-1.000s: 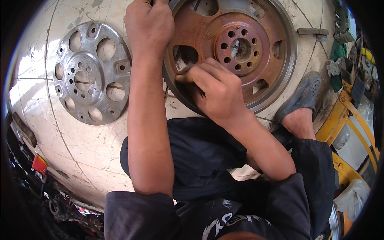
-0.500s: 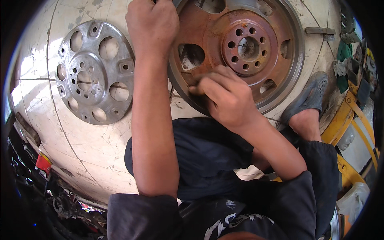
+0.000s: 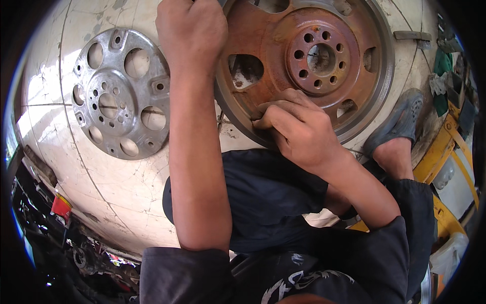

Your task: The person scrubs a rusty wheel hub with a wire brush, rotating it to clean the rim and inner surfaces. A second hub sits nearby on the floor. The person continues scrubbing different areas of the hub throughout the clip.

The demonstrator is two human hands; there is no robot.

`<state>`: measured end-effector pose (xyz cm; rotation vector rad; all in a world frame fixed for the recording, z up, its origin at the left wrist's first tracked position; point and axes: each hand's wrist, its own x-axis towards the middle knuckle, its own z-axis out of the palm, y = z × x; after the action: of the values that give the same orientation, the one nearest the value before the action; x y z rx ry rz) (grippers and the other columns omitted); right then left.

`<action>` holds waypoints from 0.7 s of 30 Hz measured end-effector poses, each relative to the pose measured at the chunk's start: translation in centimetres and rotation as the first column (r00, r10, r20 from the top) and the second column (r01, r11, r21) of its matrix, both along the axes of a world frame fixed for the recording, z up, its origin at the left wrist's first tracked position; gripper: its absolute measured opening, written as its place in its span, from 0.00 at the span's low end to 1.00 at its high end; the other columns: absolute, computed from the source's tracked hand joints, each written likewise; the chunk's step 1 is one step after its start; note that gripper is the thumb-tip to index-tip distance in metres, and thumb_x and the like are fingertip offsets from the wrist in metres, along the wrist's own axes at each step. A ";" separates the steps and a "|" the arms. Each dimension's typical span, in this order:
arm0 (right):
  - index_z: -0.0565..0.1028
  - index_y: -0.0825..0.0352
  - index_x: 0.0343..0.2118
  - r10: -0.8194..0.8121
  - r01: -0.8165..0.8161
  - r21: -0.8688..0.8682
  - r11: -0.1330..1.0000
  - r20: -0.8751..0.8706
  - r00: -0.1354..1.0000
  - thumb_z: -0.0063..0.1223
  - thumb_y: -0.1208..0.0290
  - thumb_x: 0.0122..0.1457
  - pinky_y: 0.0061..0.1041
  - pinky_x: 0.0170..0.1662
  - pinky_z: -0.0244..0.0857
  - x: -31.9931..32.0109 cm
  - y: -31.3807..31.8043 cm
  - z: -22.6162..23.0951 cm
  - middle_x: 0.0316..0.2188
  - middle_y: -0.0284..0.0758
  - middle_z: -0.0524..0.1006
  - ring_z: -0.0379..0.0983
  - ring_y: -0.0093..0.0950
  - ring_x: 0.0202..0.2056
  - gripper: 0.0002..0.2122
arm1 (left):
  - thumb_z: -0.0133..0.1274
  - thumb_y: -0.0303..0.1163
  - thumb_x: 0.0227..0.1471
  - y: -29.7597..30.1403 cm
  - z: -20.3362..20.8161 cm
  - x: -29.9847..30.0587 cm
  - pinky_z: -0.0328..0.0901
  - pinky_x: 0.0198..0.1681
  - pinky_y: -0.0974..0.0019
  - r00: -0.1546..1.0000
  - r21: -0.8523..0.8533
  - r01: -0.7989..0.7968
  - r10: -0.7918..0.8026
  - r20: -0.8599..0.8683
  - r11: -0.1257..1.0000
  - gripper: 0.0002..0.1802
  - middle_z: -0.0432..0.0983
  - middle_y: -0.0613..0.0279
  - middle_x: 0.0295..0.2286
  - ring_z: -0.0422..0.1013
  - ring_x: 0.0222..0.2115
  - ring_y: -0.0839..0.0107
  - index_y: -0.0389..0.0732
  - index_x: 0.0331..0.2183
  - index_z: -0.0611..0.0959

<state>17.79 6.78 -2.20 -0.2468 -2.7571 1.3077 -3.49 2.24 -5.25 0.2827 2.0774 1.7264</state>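
A large rusty flywheel [image 3: 276,50] with a ring of bolt holes around its centre lies on the tiled floor. My right hand [image 3: 304,131] is on its near-left face, fingers curled and pressed against the metal close to the rim. Something small and dark shows under those fingertips, too hidden to name. Beside the flywheel's left rim, at the top edge of the view, my left hand [image 3: 192,38] is closed in a fist. Its fingertips and whatever they hold are out of sight. Left of that forearm lies a bare-metal flexplate [image 3: 134,99] with large round openings.
A brush [image 3: 412,36] rests on the tiles right of the flywheel. My shoe [image 3: 400,121] stands near its lower-right rim. Yellow metal framing [image 3: 440,144] is along the right side. Dark machine parts [image 3: 81,258] and a red-and-yellow packet [image 3: 61,206] occupy the lower left.
My right hand has shifted slightly right and down across the flywheel's face, its fingers still curled. The whole view has moved a little; my left hand stays by the rim.
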 end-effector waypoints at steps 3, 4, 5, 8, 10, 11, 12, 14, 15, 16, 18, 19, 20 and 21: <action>0.75 0.68 0.34 -0.016 0.018 0.024 1.000 -0.096 0.995 0.52 0.78 0.54 0.39 0.47 0.69 -1.8 0.1 -0.4 0.31 0.38 0.79 0.75 0.41 0.40 0.05 | 0.48 0.32 0.72 -0.1 -0.5 -0.2 0.72 0.46 0.68 1.000 0.025 0.010 -0.010 0.012 1.000 0.17 0.84 0.54 0.37 0.78 0.39 0.70 0.28 0.45 0.86; 0.75 0.67 0.35 -0.024 0.030 0.043 0.999 -0.145 0.989 0.52 0.78 0.54 0.40 0.47 0.69 -2.7 0.2 -0.7 0.31 0.38 0.79 0.75 0.41 0.40 0.05 | 0.48 0.32 0.72 0.0 -0.6 -0.2 0.72 0.47 0.68 1.000 0.038 0.004 -0.004 0.019 0.999 0.17 0.84 0.54 0.37 0.78 0.39 0.70 0.28 0.45 0.86; 0.75 0.67 0.35 -0.032 0.039 0.046 0.998 -0.153 0.988 0.52 0.77 0.55 0.39 0.47 0.69 -3.0 0.2 -1.1 0.31 0.38 0.79 0.75 0.41 0.40 0.05 | 0.48 0.32 0.72 0.0 -0.4 -0.1 0.72 0.46 0.68 1.000 0.038 -0.011 0.010 0.029 0.999 0.17 0.84 0.54 0.37 0.78 0.39 0.70 0.28 0.45 0.86; 0.75 0.67 0.35 -0.036 0.041 0.042 0.998 -0.122 0.992 0.52 0.77 0.55 0.39 0.46 0.68 -2.6 -0.2 -1.3 0.30 0.38 0.79 0.75 0.41 0.39 0.05 | 0.48 0.32 0.72 0.2 0.4 0.5 0.72 0.46 0.68 0.999 -0.004 -0.038 0.038 0.028 0.999 0.17 0.84 0.54 0.37 0.77 0.39 0.70 0.28 0.45 0.86; 0.75 0.67 0.35 -0.003 0.004 0.034 0.999 -0.037 0.999 0.52 0.76 0.55 0.39 0.45 0.68 -1.0 -0.2 -0.2 0.31 0.38 0.79 0.74 0.41 0.39 0.05 | 0.48 0.32 0.72 0.2 1.1 0.4 0.72 0.46 0.69 0.999 -0.073 -0.037 0.036 -0.019 0.997 0.17 0.84 0.54 0.38 0.77 0.38 0.71 0.28 0.45 0.85; 0.75 0.67 0.35 0.002 0.000 0.034 0.999 -0.047 0.999 0.52 0.76 0.56 0.39 0.45 0.68 -0.6 0.0 -0.3 0.30 0.38 0.78 0.74 0.41 0.39 0.05 | 0.48 0.32 0.72 0.2 1.0 0.4 0.71 0.46 0.69 0.999 -0.062 -0.027 0.026 -0.019 0.998 0.17 0.84 0.54 0.38 0.77 0.38 0.71 0.28 0.45 0.85; 0.75 0.67 0.35 0.006 -0.004 0.033 0.999 -0.058 0.998 0.52 0.76 0.56 0.38 0.45 0.68 -0.1 0.1 -0.4 0.30 0.38 0.78 0.74 0.41 0.39 0.05 | 0.48 0.32 0.72 0.3 0.8 0.3 0.71 0.46 0.69 1.000 -0.051 -0.017 0.016 -0.019 0.999 0.17 0.84 0.55 0.38 0.77 0.38 0.71 0.28 0.45 0.85; 0.76 0.67 0.35 0.001 0.003 0.036 0.999 -0.116 0.993 0.52 0.75 0.56 0.38 0.45 0.68 -0.6 0.1 -0.9 0.30 0.38 0.78 0.74 0.40 0.39 0.05 | 0.47 0.32 0.72 0.2 0.6 0.5 0.71 0.46 0.69 1.000 -0.004 -0.008 0.008 -0.008 1.000 0.17 0.84 0.55 0.38 0.77 0.38 0.71 0.28 0.45 0.85; 0.76 0.66 0.35 -0.009 0.017 0.044 0.999 -0.161 0.987 0.53 0.75 0.56 0.38 0.45 0.68 -2.1 0.2 -1.4 0.29 0.37 0.78 0.75 0.40 0.39 0.05 | 0.47 0.32 0.72 0.3 0.6 0.7 0.71 0.46 0.70 1.000 0.037 -0.008 0.008 0.004 0.999 0.17 0.84 0.55 0.38 0.77 0.38 0.71 0.28 0.45 0.85; 0.76 0.66 0.35 -0.020 0.031 0.053 0.998 -0.206 0.978 0.53 0.75 0.56 0.38 0.46 0.68 -3.0 0.4 -1.6 0.29 0.37 0.78 0.75 0.40 0.39 0.05 | 0.47 0.32 0.72 0.5 0.6 0.8 0.71 0.46 0.70 1.000 0.079 -0.007 0.006 0.017 0.997 0.17 0.84 0.55 0.38 0.77 0.38 0.71 0.28 0.45 0.85; 0.76 0.66 0.35 -0.035 0.042 0.035 0.998 -0.169 0.985 0.53 0.75 0.56 0.38 0.47 0.68 -3.3 0.3 -1.4 0.29 0.37 0.78 0.75 0.39 0.40 0.05 | 0.47 0.32 0.72 0.5 0.6 0.5 0.72 0.46 0.69 0.998 0.036 -0.038 0.036 0.052 0.999 0.17 0.84 0.55 0.38 0.77 0.38 0.71 0.29 0.45 0.85; 0.76 0.66 0.35 -0.044 0.049 0.027 0.998 -0.151 0.988 0.54 0.75 0.56 0.38 0.47 0.68 -3.2 0.3 -1.4 0.29 0.37 0.78 0.75 0.39 0.40 0.05 | 0.47 0.32 0.72 0.7 0.7 0.4 0.72 0.46 0.69 0.996 0.014 -0.052 0.051 0.069 0.999 0.17 0.84 0.56 0.38 0.77 0.38 0.71 0.29 0.45 0.85; 0.76 0.66 0.35 -0.054 0.057 0.021 0.998 -0.122 0.991 0.54 0.74 0.56 0.38 0.48 0.69 -2.5 0.0 -1.4 0.29 0.37 0.79 0.75 0.39 0.40 0.05 | 0.47 0.32 0.72 0.9 0.8 0.5 0.72 0.46 0.69 0.993 0.000 -0.066 0.066 0.101 0.998 0.17 0.84 0.55 0.38 0.77 0.38 0.71 0.29 0.46 0.85; 0.76 0.66 0.34 -0.055 0.057 0.015 0.998 -0.099 0.994 0.54 0.74 0.56 0.38 0.48 0.69 -1.5 -0.4 -0.9 0.29 0.37 0.79 0.76 0.39 0.41 0.04 | 0.47 0.32 0.72 0.9 1.3 0.6 0.72 0.46 0.69 0.988 -0.014 -0.089 0.090 0.126 0.996 0.17 0.84 0.55 0.39 0.78 0.39 0.71 0.29 0.46 0.85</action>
<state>16.30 6.40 -3.10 -0.2500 -2.6590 1.2464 -2.92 3.15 -3.92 0.0760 2.0330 1.7390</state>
